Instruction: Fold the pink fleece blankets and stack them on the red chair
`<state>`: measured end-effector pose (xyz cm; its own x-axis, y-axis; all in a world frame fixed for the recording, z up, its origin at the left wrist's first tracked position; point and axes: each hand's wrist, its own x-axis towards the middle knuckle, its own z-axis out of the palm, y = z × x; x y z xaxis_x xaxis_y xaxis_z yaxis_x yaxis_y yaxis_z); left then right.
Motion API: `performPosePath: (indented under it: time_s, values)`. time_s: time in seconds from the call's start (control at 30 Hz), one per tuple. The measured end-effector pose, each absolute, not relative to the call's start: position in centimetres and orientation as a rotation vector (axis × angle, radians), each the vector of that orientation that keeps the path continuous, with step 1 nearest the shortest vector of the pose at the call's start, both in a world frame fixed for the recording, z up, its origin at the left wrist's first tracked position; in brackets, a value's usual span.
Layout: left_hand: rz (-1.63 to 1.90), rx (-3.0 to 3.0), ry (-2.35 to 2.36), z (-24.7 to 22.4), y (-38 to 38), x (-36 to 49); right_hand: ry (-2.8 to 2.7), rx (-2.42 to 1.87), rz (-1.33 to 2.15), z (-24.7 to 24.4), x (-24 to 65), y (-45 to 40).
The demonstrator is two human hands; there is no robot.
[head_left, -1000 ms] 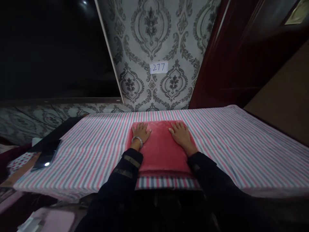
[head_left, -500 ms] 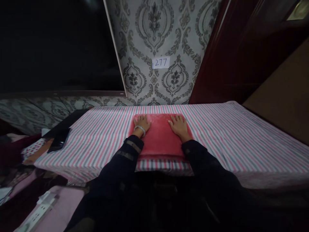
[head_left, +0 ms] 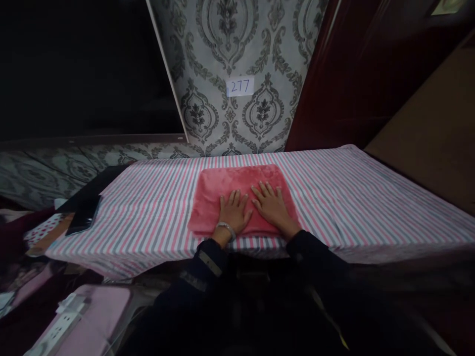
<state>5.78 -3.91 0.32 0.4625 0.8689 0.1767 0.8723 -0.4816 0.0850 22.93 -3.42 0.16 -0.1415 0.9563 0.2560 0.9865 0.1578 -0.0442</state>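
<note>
A folded red plush cloth (head_left: 222, 185) lies flat on a table covered with a pink, grey and white striped sheet (head_left: 352, 198). My left hand (head_left: 233, 213), with a silver bracelet at the wrist, rests palm down on the near middle of the cloth, fingers spread. Beside it, almost touching, my right hand (head_left: 272, 206) also lies flat on the cloth with fingers apart. Neither hand holds anything. Dark sleeves cover both forearms.
A dark phone (head_left: 83, 216) lies at the table's left end beside a black flat object (head_left: 96, 185). A white power strip (head_left: 55, 329) sits on a pink surface at lower left. Patterned wallpaper with a "277" label (head_left: 240, 86) is behind; a dark red door (head_left: 356, 74) stands to the right.
Both hands slid from the cloth's far corners toward me and inward, and now lie side by side near its front edge. The camera view shifted slightly.
</note>
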Motion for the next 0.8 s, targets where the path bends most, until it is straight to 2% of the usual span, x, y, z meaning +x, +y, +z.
performPosePath:
  time_s: [0.17,0.4,0.6,0.8]
  values:
    - [-0.274,-2.665,-1.596,0.1,-3.9,5.9,-2.164,-1.918,-0.227,-0.6,22.5,-4.0]
    - [-0.173,-2.72,-1.634,1.7,-3.9,5.2,-2.216,-1.977,-0.091,1.6,22.2,-4.8]
    - [-0.218,-2.536,-1.817,1.5,-4.1,-1.4,-2.283,-1.84,-0.141,0.3,22.7,-9.1]
    - [-0.389,-2.44,-2.048,-0.4,-4.1,-6.2,-2.046,-1.855,-0.272,-1.7,23.5,-10.7]
